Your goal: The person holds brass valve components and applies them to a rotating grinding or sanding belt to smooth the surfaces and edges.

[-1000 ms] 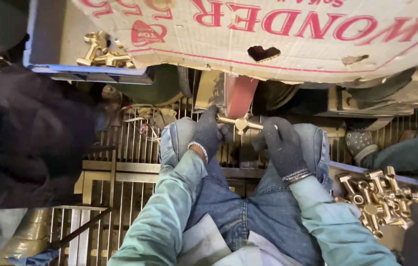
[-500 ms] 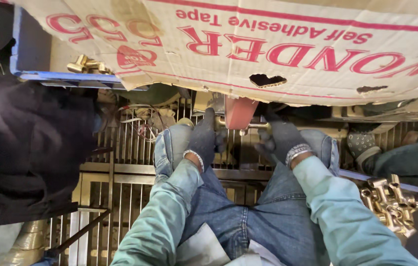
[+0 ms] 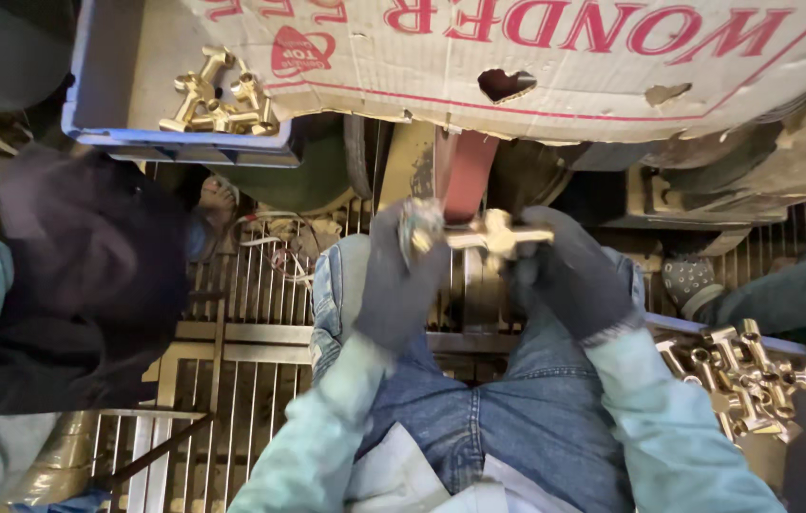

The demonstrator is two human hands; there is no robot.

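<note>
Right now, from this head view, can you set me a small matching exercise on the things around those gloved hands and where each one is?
Things:
1. brass fitting
2. blue tray
3. heap of brass fittings
4. cardboard sheet

Places:
a. far right, beside the right knee
b. across the top, over the machine
c. held between the left hand and the right hand
d. upper left, with a few brass parts in it

Pairs: 1-c, 2-d, 3-a, 4-b

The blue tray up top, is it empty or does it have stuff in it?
Not empty: the blue tray holds a few brass fittings piled in its corner.
</note>
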